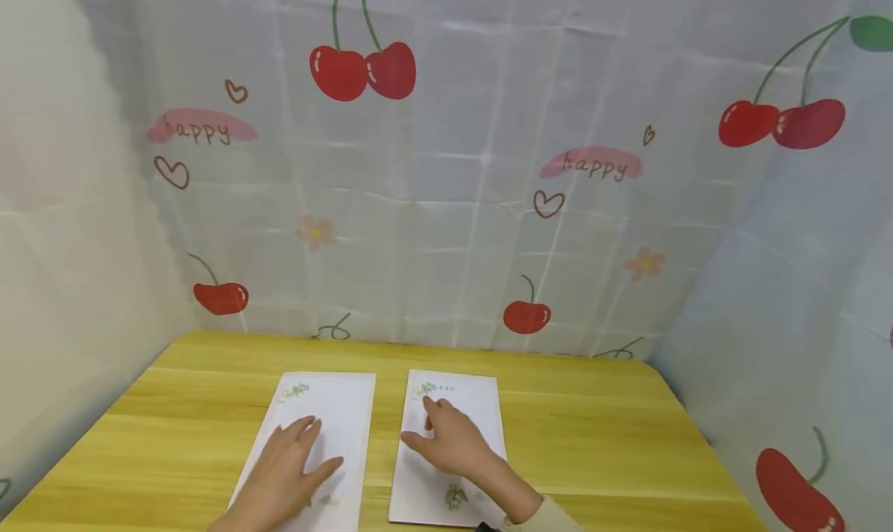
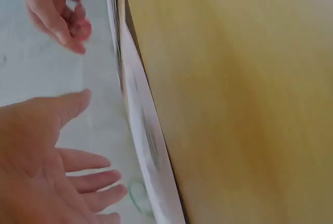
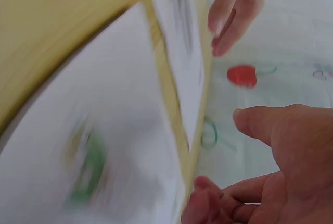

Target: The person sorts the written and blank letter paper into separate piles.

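Thumb and fingers of your left hand (image 1: 282,462) spread wide over the left stationery pad (image 1: 345,416), holding nothing; you cannot tell whether they touch it. Your right hand (image 1: 453,439) hangs over the right stationery pad (image 1: 416,497), its thumb well apart from loosely bent fingers, also holding nothing. Its forefinger points near the printed sprig (image 1: 424,388) by that pad's top left corner. Both pads lie side by side before you on the yellow wood-grain tabletop (image 1: 593,439), a narrow strip of it between them. Beyond its far edge hangs a cherry-print curtain (image 1: 446,268).
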